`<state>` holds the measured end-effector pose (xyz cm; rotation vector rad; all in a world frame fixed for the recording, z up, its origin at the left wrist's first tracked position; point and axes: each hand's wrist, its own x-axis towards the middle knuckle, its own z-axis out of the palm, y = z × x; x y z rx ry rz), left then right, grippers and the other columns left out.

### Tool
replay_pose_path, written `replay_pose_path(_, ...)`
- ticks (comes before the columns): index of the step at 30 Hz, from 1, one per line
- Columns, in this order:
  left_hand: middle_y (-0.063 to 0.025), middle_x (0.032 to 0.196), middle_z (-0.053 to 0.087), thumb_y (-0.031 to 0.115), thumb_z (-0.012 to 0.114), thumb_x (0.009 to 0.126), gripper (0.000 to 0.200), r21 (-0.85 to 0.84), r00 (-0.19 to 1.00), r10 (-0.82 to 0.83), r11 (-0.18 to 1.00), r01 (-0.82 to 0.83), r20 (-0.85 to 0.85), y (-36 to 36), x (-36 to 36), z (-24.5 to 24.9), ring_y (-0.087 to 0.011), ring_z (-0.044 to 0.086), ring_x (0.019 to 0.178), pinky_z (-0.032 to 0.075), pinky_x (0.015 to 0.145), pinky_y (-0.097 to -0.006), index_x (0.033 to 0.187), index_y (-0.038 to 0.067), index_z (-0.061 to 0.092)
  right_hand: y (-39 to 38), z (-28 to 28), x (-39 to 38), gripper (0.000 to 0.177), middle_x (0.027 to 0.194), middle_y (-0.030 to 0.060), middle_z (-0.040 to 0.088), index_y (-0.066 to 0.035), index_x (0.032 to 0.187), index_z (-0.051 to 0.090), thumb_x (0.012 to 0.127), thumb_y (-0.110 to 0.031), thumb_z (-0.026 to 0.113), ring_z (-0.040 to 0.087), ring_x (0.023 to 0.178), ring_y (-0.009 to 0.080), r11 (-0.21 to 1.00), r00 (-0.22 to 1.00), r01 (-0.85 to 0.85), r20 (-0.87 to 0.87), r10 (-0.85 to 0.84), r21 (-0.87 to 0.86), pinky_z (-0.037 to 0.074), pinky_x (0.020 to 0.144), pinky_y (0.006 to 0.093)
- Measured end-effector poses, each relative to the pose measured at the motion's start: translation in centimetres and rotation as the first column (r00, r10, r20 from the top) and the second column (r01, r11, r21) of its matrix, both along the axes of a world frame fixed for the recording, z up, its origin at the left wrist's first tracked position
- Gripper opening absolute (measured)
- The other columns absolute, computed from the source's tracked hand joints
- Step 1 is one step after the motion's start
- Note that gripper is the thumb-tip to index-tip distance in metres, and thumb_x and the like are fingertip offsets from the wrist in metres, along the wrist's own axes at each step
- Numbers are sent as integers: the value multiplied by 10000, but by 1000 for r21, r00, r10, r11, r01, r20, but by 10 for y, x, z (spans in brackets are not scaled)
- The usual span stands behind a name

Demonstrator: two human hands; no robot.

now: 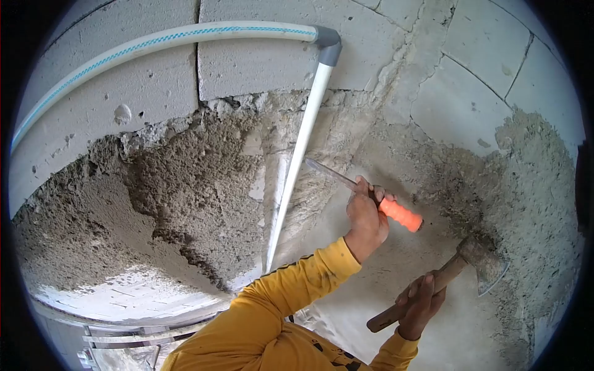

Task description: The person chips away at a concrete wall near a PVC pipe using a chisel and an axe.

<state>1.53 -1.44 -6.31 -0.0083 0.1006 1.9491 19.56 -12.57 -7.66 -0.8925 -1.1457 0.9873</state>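
My left hand (366, 213) is closed round a chisel (401, 214) with an orange grip and a metal shaft. The shaft slants up to the left, and its tip overlaps the wall close to the white vertical pipe (299, 154). Lower right, my right hand (422, 304) wraps the wooden handle of a hatchet (484, 263). The hatchet head points up and right, its blade edge facing down and right, below the chisel's grip. Both sleeves are yellow.
A grey elbow (328, 44) joins the vertical pipe to a blue-striped pipe (154, 43) curving left across the block wall (253, 68). Rough mortar (198, 179) covers the wall at left, and more rough mortar (538, 167) lies at right. Wooden planks (142, 337) show at lower left.
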Motion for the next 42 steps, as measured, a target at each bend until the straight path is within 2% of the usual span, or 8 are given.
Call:
replay_pose_path(15,-62,692,465,338,285,1112,354,23,994,0,1000,-2,105,2,-18,23,-265,520,699,507,817,-476,876,102,402,45,-10,-10,177,664,-2,508,-70,999,526,983,-212,630,489,458,103,897,963,166,-263,-58,410,424,415,266)
replay_pose_path(18,-56,690,460,333,291,1112,351,22,998,-4,1000,3,68,8,-21,13,-262,516,698,506,815,-473,872,101,401,30,-1,-20,188,716,39,584,-22,1031,537,969,-173,631,517,476,113,977,873,-191,439,212,-92,443,442,279)
replay_pose_path(27,-26,653,408,339,370,1095,347,-4,955,-213,976,217,-207,-33,-19,-56,-214,466,635,460,704,-418,824,125,405,2,-96,64,170,743,38,550,-29,1065,516,931,-96,595,538,540,110,950,823,229,479,-306,214,464,477,268)
replay_pose_path(30,28,585,318,268,563,1036,384,-409,644,-575,816,408,-505,-86,-48,-108,-109,361,515,374,524,-286,721,144,380,-27,-200,97,419,817,65,587,24,1312,457,908,-33,550,545,571,119,972,876,233,437,-204,-15,476,508,272)
replay_pose_path(33,-21,606,543,259,643,972,289,-483,-174,-487,873,-72,-856,-139,-88,-204,-133,526,515,420,495,-330,803,24,638,-102,-298,126,131,761,23,557,-39,952,557,861,49,595,517,513,120,815,947,238,311,-75,-528,461,449,268)
replay_pose_path(37,-192,737,651,277,603,924,298,-527,-816,-449,821,-218,-363,-248,-165,-362,-389,646,680,482,610,-495,753,45,681,-211,-404,142,524,960,202,696,-41,1320,540,801,-83,604,653,887,398,800,317,323,854,413,-506,529,814,455)
replay_pose_path(38,-190,720,648,269,593,928,300,-556,-863,-399,813,-177,-309,-278,-181,-387,-394,638,669,474,601,-506,736,51,667,-242,-435,147,647,1007,245,685,-48,1425,472,797,-115,612,650,938,434,840,125,256,878,461,-478,526,851,506)
replay_pose_path(42,-165,662,647,251,573,921,262,-731,-832,-491,663,-165,-257,-419,-276,-485,-375,647,638,486,577,-501,732,94,663,-326,-408,116,314,726,180,701,31,925,695,790,-249,652,707,675,345,234,544,591,596,591,-772,580,669,436)
